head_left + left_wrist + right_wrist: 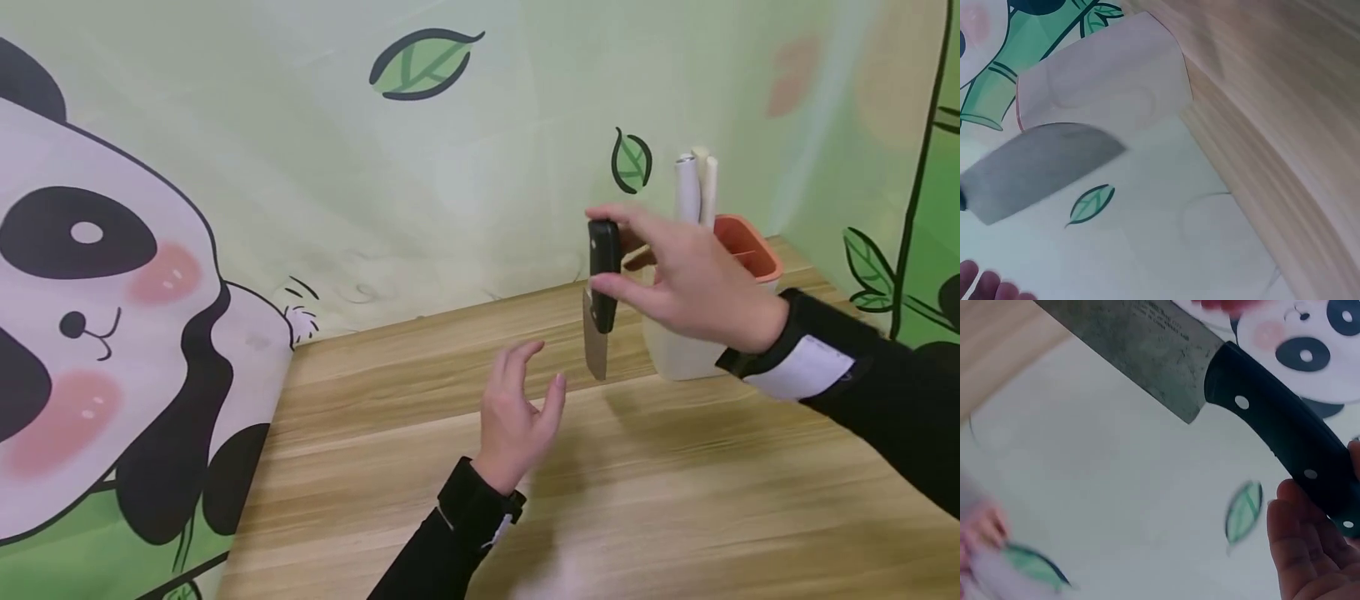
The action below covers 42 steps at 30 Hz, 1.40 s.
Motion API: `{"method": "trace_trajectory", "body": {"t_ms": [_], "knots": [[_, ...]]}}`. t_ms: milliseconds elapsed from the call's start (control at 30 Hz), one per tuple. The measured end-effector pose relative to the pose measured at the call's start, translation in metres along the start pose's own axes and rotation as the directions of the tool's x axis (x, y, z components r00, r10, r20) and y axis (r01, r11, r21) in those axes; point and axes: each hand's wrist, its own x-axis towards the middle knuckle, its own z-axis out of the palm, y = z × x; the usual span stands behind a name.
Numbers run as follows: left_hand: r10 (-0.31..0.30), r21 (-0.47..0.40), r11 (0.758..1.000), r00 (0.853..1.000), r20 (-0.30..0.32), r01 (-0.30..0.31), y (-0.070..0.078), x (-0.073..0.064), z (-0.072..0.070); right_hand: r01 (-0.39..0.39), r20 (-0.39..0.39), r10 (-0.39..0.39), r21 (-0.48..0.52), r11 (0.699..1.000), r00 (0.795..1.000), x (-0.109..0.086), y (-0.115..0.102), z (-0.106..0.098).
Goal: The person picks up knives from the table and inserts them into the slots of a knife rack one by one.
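Observation:
In the head view my right hand [693, 279] pinches a kitchen knife [604, 258] by its black riveted handle, thumb on one side and fingers on the other. Its broad metal blade [596, 346] points down above the wooden tabletop. The right wrist view shows the handle [1272, 415] large, with fingers [1297, 544] at its far end. My left hand [517, 412] is raised left of the blade, fingers loosely bent and apart from it, holding nothing. In the left wrist view the blade [1047, 165] lies beyond the left fingertips [988, 284].
Behind my right hand stands a white utensil holder [678, 354] with an orange divided top [753, 246]. Several white handles [688, 192] stick up from it. The wooden table [420, 433] meets a wall covering printed with a panda and leaves [427, 67].

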Motion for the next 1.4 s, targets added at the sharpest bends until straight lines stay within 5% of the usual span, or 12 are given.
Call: {"method": "trace_trajectory", "body": {"t_ms": [167,300,400,500,633,867,1100,1400], "knots": [[0.079,0.039,0.996,0.995,-0.057,-0.077,0.003,0.013,0.005,-0.038,-0.009,0.037,-0.036,0.999,0.999,0.024,-0.004,-0.047],[0.208,0.120,0.971,0.978,0.001,-0.207,0.006,0.028,0.014,-0.106,-0.029,0.103,-0.128,0.986,0.994,0.043,-0.002,-0.077],[0.321,0.187,0.924,0.942,0.101,-0.335,0.015,0.040,0.024,-0.152,-0.040,0.147,-0.185,0.971,0.988,0.057,0.005,-0.094],[0.391,0.233,0.866,0.890,0.234,-0.441,0.027,0.053,0.038,-0.180,-0.065,0.170,-0.214,0.960,0.983,0.067,0.015,-0.105],[0.355,0.253,0.837,0.833,0.423,-0.485,0.038,0.068,0.061,-0.190,-0.088,0.174,-0.230,0.955,0.981,0.079,0.026,-0.113],[0.161,0.319,0.846,0.776,0.610,-0.426,0.044,0.076,0.090,-0.235,-0.079,0.222,-0.242,0.942,0.972,0.089,0.036,-0.109],[0.124,0.350,0.844,0.783,0.610,-0.406,0.047,0.074,0.098,-0.218,-0.041,0.215,-0.271,0.938,0.976,0.088,0.037,-0.103],[0.139,0.416,0.778,0.775,0.616,-0.470,0.051,0.077,0.099,-0.240,-0.010,0.248,-0.301,0.923,0.969,0.086,0.039,-0.099]]}}
